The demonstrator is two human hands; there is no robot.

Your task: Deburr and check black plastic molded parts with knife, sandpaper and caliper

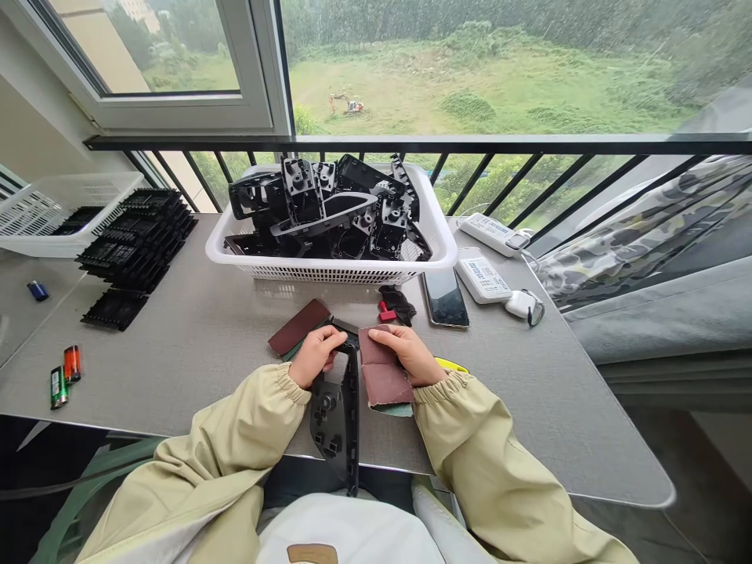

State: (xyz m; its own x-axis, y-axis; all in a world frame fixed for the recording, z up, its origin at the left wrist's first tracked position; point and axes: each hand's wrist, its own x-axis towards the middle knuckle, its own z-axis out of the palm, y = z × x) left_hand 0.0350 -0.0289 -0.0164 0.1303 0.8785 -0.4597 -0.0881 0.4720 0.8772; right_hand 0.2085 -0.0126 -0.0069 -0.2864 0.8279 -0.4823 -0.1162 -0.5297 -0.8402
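My left hand (316, 354) grips the top end of a long black plastic part (339, 427) that stands tilted from the table edge down toward my lap. My right hand (408, 352) holds a folded reddish-brown sheet of sandpaper (383, 377) pressed against the upper right side of that part. A second sheet of sandpaper (298, 327) lies flat on the grey table (205, 345) just beyond my left hand.
A white basket (332, 270) heaped with black plastic parts stands behind my hands. A stack of flat black parts (136, 239) and another white basket (59, 210) are at the left. Lighters (63, 376), a phone (445, 298), remote (492, 233) and charger (522, 304) lie around.
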